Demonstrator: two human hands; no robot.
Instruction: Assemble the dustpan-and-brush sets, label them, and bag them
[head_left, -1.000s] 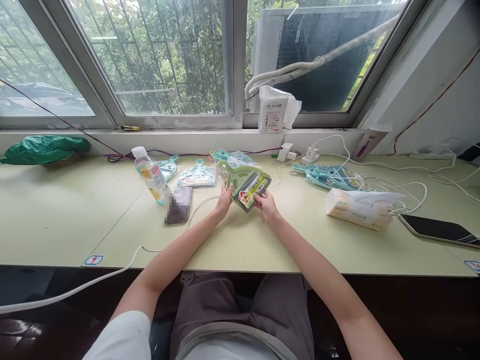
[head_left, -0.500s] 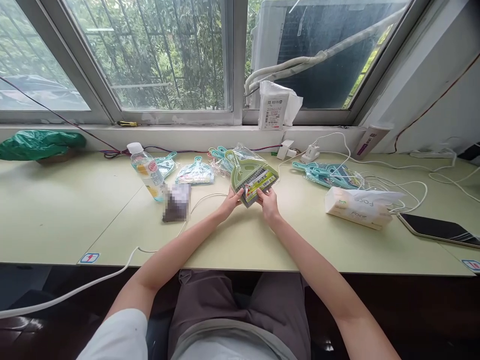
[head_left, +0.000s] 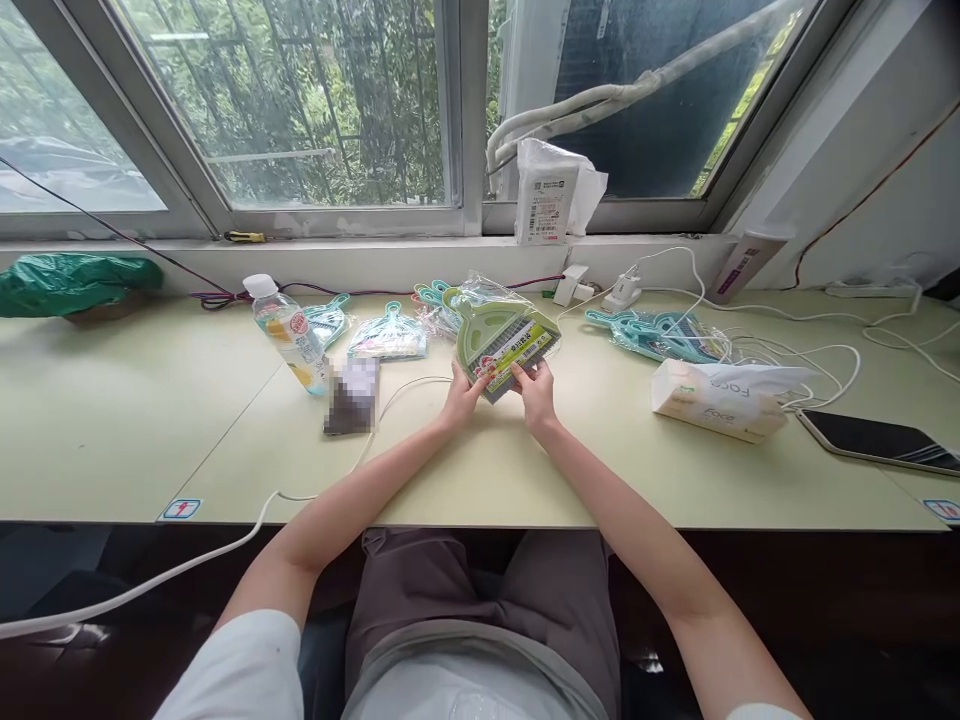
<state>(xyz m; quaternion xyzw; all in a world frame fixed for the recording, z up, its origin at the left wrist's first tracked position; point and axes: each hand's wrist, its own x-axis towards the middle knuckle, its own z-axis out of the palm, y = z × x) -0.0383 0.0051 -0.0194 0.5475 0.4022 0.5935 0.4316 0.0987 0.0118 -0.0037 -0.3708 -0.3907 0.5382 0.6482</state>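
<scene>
A green dustpan set [head_left: 501, 340] in clear plastic, with a yellow-green label and grey bristles along its lower edge, is held up tilted over the middle of the table. My left hand [head_left: 463, 397] grips its lower left corner, thumb on the front. My right hand [head_left: 534, 392] pinches the lower edge on the right, thumb over the front. Just behind it lie blue-green wrapped pieces [head_left: 435, 308]. Farther left on the table are another wrapped blue-green set [head_left: 388, 333] and one more [head_left: 326, 320], partly behind the bottle.
A drink bottle [head_left: 289, 335] and a blurred dark packet [head_left: 351, 397] stand left of my hands. To the right are several wrapped blue-green sets [head_left: 652, 334], a tissue pack [head_left: 716, 402], cables and a tablet [head_left: 881, 440]. A green bag [head_left: 75, 284] sits far left.
The view has shifted slightly. The green set has turned a little in my hands, its label now facing me more fully. Both hands keep their hold.
</scene>
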